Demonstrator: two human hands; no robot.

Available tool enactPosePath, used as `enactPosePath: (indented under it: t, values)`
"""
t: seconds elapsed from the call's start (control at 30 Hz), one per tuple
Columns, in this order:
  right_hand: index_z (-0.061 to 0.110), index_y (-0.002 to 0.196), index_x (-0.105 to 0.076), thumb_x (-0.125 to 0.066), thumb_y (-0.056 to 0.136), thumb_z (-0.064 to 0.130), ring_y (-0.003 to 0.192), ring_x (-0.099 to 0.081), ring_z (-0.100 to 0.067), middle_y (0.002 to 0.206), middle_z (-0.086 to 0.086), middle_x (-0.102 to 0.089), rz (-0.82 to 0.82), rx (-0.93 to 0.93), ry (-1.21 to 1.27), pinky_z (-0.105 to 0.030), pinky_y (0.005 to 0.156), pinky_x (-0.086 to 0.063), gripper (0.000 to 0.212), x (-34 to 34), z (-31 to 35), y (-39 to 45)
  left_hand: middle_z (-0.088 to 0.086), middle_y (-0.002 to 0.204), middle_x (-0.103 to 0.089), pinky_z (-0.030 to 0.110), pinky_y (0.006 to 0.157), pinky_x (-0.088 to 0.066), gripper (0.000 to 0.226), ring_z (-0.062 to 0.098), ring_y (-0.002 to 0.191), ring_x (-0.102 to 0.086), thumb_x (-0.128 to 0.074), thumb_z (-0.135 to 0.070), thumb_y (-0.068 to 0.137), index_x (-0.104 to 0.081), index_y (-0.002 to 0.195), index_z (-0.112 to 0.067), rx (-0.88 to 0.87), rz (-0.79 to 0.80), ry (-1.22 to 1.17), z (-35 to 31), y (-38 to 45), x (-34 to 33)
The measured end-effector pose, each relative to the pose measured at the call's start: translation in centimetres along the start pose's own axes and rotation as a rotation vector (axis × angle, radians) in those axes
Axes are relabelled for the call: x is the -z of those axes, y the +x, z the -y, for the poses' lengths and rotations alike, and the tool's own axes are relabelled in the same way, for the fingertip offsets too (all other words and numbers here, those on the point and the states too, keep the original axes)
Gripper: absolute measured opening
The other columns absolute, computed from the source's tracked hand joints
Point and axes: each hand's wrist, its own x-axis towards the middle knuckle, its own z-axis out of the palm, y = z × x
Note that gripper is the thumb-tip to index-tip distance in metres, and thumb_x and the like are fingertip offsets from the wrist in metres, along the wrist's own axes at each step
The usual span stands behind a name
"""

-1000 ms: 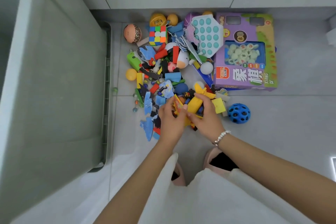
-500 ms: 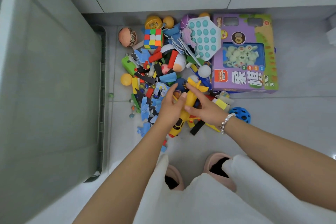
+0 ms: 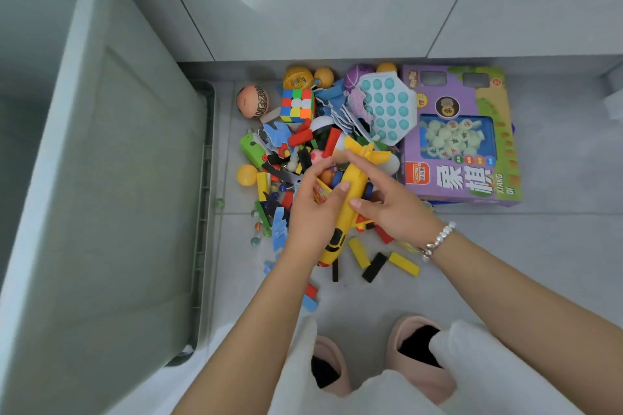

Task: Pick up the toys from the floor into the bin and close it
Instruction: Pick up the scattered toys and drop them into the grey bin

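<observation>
Both hands on the yellow toy plane (image 3: 350, 192)
Left hand (image 3: 312, 212) and right hand (image 3: 394, 209) grasp it over the toy pile (image 3: 303, 152); the bin (image 3: 101, 212) stands left of that pile

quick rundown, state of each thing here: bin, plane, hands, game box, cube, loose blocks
bin: lid up, open
yellow plane: lifted off the pile, held in both hands
left hand: gripping the plane's body
right hand: gripping the plane from the other side
game box: flat on the floor, closed
cube: scrambled, on the floor
blocks: scattered on the floor
</observation>
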Motion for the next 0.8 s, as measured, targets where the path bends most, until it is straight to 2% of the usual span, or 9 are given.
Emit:
enactPosePath:
  t: [0.1,0.17,0.23,0.33,0.37,0.43,0.57,0.7,0.8]
  values:
    - [0.048,0.139,-0.027,-0.056,0.09,0.012,0.125,-0.038,0.005,0.144,0.025,-0.032,0.004,0.056,0.003,-0.004,0.083,-0.043,0.067,0.0,2.5,0.9,-0.018,0.127,-0.053,0.027,0.102,-0.042,0.039,-0.001,0.119,-0.048,-0.061,-0.023,0.09,-0.052,0.127,-0.035,-0.064,-0.031,-0.007,-2.0,0.2,1.7]
    - [0.049,0.138,-0.027,-0.057,0.09,0.012,0.126,-0.033,0.015,0.14,0.033,-0.029,0.017,0.111,-0.013,0.002,0.087,-0.036,0.067,-0.2,4.4,1.3,-0.017,0.127,-0.054,0.036,0.104,-0.044,0.04,0.003,0.121,-0.049,-0.062,-0.022,0.09,-0.052,0.126,-0.035,-0.096,-0.056,-0.034,-3.3,0.0,3.0]
    - [0.048,0.138,-0.027,-0.057,0.09,0.012,0.121,-0.031,0.021,0.136,0.039,-0.027,0.02,0.161,-0.04,-0.001,0.088,-0.036,0.067,-0.4,6.8,1.6,-0.016,0.126,-0.055,0.038,0.102,-0.046,0.039,0.004,0.12,-0.051,-0.062,-0.021,0.09,-0.053,0.124,-0.039,-0.12,-0.085,-0.057,-5.0,-0.6,4.4]
    - [0.051,0.138,-0.028,-0.058,0.089,0.014,0.128,-0.04,0.002,0.144,0.03,-0.031,0.031,0.252,-0.071,-0.024,0.096,-0.045,0.068,-0.9,11.3,1.6,-0.017,0.121,-0.057,0.031,0.097,-0.047,0.04,-0.002,0.114,-0.053,-0.062,-0.02,0.089,-0.052,0.123,-0.04,-0.212,-0.156,-0.057,-8.5,-2.1,6.9]
    - [0.052,0.137,-0.028,-0.058,0.089,0.014,0.126,-0.043,-0.001,0.145,0.028,-0.032,0.034,0.284,-0.077,-0.028,0.096,-0.047,0.068,-1.0,13.1,1.5,-0.017,0.121,-0.057,0.032,0.098,-0.047,0.041,-0.002,0.114,-0.053,-0.062,-0.02,0.089,-0.052,0.125,-0.038,-0.246,-0.181,-0.055,-9.8,-2.6,7.9]
    - [0.053,0.135,-0.029,-0.059,0.089,0.014,0.121,-0.047,-0.002,0.145,0.026,-0.033,0.044,0.352,-0.088,-0.028,0.095,-0.048,0.068,-1.3,17.0,1.3,-0.017,0.123,-0.057,0.034,0.099,-0.048,0.042,0.0,0.114,-0.054,-0.062,-0.022,0.089,-0.051,0.127,-0.038,-0.288,-0.23,-0.061,-12.5,-3.9,10.0]
    - [0.057,0.133,-0.029,-0.06,0.088,0.017,0.123,-0.047,-0.003,0.143,0.02,-0.039,0.12,0.458,-0.106,-0.034,0.096,-0.049,0.068,-3.3,24.5,1.2,-0.015,0.124,-0.059,0.043,0.096,-0.049,0.042,0.009,0.113,-0.059,-0.064,-0.029,0.087,-0.051,0.124,-0.043,-0.355,-0.319,-0.094,-16.7,-7.1,15.2]
    - [0.051,0.134,-0.034,-0.062,0.087,0.02,0.105,-0.055,-0.01,0.131,0.009,-0.052,0.191,0.497,-0.113,-0.039,0.091,-0.052,0.063,-8.1,29.1,1.7,-0.017,0.122,-0.058,0.042,0.095,-0.05,0.044,0.009,0.112,-0.059,-0.06,-0.02,0.091,-0.048,0.129,-0.037,-0.358,-0.476,-0.083,-18.3,-9.9,20.6]
    - [0.042,0.14,-0.03,-0.063,0.086,0.02,0.119,-0.051,-0.015,0.139,0.005,-0.046,0.258,0.491,-0.2,-0.034,0.098,-0.047,0.067,-12.4,30.3,2.4,-0.016,0.121,-0.058,0.034,0.092,-0.051,0.044,0.008,0.111,-0.058,-0.058,-0.022,0.092,-0.046,0.133,-0.036,-0.285,-0.618,-0.057,-17.3,-10.9,24.0]
